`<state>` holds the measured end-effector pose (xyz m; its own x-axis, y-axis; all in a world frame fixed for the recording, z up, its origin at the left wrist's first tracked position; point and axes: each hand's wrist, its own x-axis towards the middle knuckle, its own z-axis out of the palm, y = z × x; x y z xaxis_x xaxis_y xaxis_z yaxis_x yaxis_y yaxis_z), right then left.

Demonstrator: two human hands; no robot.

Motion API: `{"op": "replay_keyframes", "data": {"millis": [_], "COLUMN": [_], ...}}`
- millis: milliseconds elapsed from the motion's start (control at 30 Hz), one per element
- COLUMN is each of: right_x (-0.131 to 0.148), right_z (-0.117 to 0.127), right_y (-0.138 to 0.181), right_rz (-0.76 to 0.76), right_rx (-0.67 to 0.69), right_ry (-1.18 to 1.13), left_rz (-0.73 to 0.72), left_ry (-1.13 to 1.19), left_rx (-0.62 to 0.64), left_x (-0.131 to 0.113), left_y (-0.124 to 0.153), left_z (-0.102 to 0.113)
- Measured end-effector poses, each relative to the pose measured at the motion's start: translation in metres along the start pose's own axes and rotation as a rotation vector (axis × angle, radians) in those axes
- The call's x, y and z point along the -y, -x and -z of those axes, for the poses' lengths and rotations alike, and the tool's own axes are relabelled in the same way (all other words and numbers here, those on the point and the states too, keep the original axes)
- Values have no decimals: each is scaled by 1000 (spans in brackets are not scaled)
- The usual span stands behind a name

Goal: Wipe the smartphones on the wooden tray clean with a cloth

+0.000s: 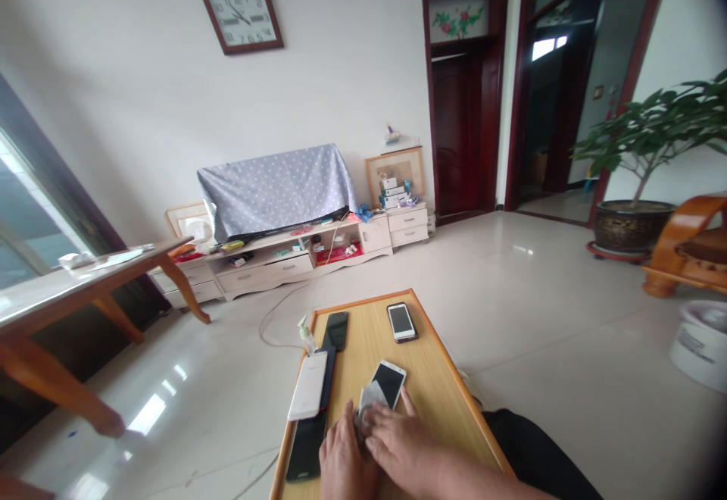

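Both my hands rest on a small wooden table (437, 379) in front of me. My left hand (341, 458) lies beside the near end of a white-framed phone (389, 380), fingers curled. My right hand (400, 443) presses a small grey cloth (370, 398) onto that phone's near edge, fingers together. A white phone (308, 385) lies face down over a long black device (310, 432) at the left. Another black phone (335, 330) and a white phone (401, 321) lie at the far end.
A small pump bottle (307, 333) stands at the table's far left corner. A cable (273, 318) trails over the tiled floor. A low TV cabinet (295, 254) with a cloth-covered screen lines the wall. A wooden table (85, 288) stands left; a potted plant (641, 182) right.
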<state>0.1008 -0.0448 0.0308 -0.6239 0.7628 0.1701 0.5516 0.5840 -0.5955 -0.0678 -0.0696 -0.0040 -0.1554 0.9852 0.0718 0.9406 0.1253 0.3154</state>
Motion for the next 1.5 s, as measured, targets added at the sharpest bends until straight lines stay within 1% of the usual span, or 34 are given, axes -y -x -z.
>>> {"op": "replay_keyframes", "data": {"millis": [133,233,300,433,500,600,767,833,933,1000,1067,1167,1233,1400,1500], "right_x": [-20,-23,-17,5,11,6,-20,-24,-17,-7,2,4,-3,-31,-36], "right_z": [21,27,21,0,-7,-4,20,25,19,9,0,-5,0,22,25], "right_y": [-14,-20,-17,2,10,11,-7,-11,-6,2,11,16,12,-12,-17], "right_rz": [-181,-287,-277,-103,-56,-91,-253,-285,-266,-195,-115,-74,-101,-259,-296], "right_rx": [-50,-94,-100,-41,-4,0,-95,-117,-127,-105,-54,-28,-59,-124,-134], "right_ry": [37,89,86,-9,-45,-56,32,67,97,67,16,-7,18,95,112], "left_rz": [3,-4,-5,2,9,-2,-1,1,4,6,2,-6,-9,0,-13], "left_ry": [-21,-38,-35,-35,-44,-47,-57,-59,-55,-61,-74,-71,-51,-57,-66], "left_rx": [-14,-17,-19,13,29,39,-2,-2,5,22,41,37,10,-12,-40], "left_x": [-7,-10,-9,-5,-4,-4,-8,-9,-9,-7,-6,-5,-7,-11,-10], "left_y": [1,1,1,1,1,1,2,2,2,1,0,1,2,3,3], "left_z": [7,8,8,5,4,4,8,10,9,7,6,5,7,10,8]}}
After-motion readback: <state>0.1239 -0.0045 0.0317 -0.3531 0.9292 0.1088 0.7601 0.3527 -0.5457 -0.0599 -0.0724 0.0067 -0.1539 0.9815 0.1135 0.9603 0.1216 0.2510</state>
